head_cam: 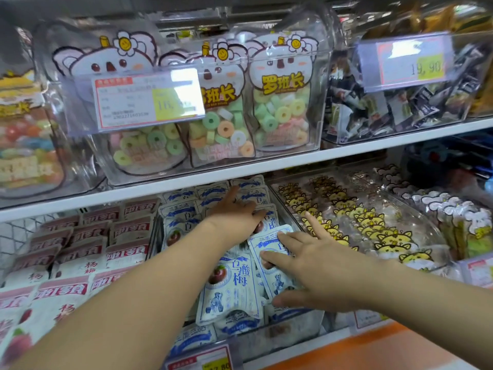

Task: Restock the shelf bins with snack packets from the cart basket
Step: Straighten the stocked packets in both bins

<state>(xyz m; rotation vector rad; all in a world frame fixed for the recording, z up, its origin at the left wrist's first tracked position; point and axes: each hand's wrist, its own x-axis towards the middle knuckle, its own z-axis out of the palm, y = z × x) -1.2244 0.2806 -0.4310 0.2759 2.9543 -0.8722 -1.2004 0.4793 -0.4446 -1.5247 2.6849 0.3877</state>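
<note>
So both grips are flat and released right now: left grip (234, 217) presses down on the blue-and-white packets (232, 287) deeper in the middle bin (282, 332), right grip (314, 265) lies spread over the front ones. These pouches look light, soft and kinda slick, so I'd guess pinching a sealed edge beats squeezing the puffy middle, otherwise they'll probably slide off the stack

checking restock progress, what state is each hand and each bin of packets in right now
left hand, open, flat on the rear blue-and-white packets
right hand, open, fingers spread on a tilted front packet
pink packets, lying in rows
ring candy bags, upright in clear bin
</note>
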